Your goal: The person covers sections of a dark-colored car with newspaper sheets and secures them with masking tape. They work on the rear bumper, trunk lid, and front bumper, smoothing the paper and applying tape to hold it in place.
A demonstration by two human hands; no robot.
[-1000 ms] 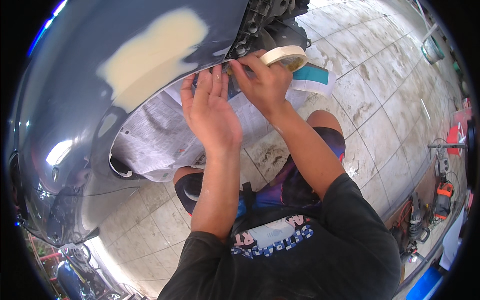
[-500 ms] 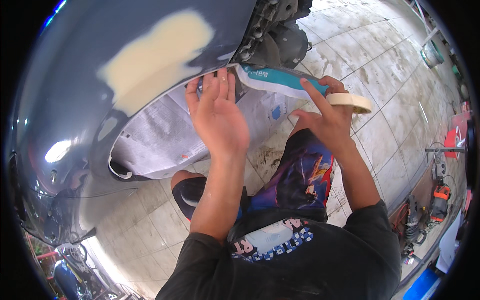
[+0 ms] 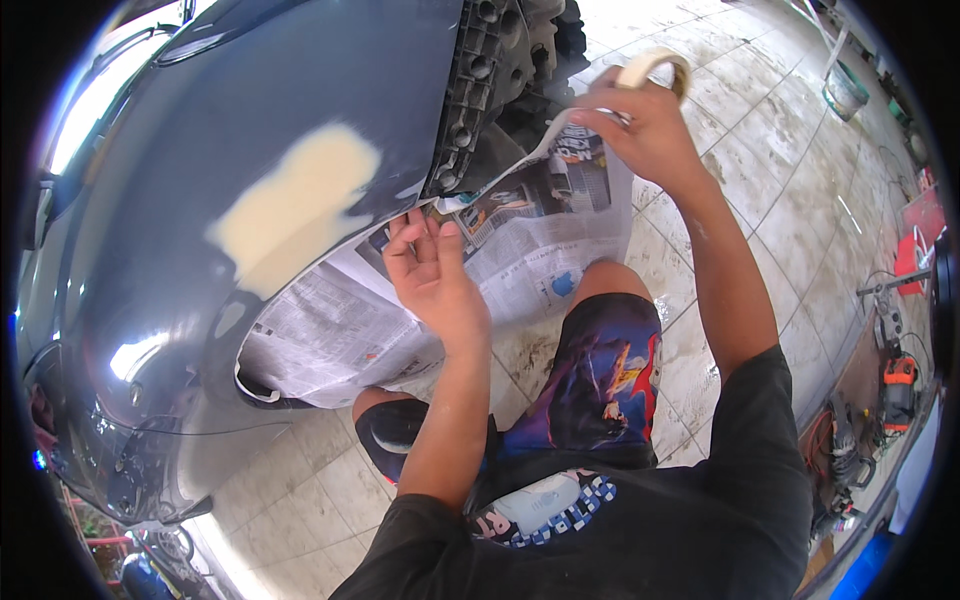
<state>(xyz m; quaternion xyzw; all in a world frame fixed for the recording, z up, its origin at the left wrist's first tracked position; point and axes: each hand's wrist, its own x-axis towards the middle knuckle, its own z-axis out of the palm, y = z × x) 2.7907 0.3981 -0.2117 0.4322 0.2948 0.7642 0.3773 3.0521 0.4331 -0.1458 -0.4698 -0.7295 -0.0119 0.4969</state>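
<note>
Newspaper (image 3: 560,250) hangs in the wheel arch of a dark car fender (image 3: 400,110), which bears a cream patch (image 3: 305,200). My left hand (image 3: 435,285) has its palm turned up and its fingers bent at the arch's upper rim, on the paper's edge; its fingertips are partly hidden. Further right and higher, my right hand (image 3: 645,130) pinches the raised upper edge of the newspaper. A roll of masking tape (image 3: 655,68) sits on the back of that hand's fingers. Between my hands the pale edge strip slants upward to the right.
Bare black and grey car parts (image 3: 480,90) show beyond the fender's end. My knees are bent below the paper, over a tiled floor (image 3: 770,180). At the right stand a bucket (image 3: 845,92) and an orange power tool (image 3: 898,390) with cables.
My right hand has risen and moved away with the tape roll, lifting the paper's edge and baring more printed pages. My left hand's fingers have bent more. The view has shifted.
</note>
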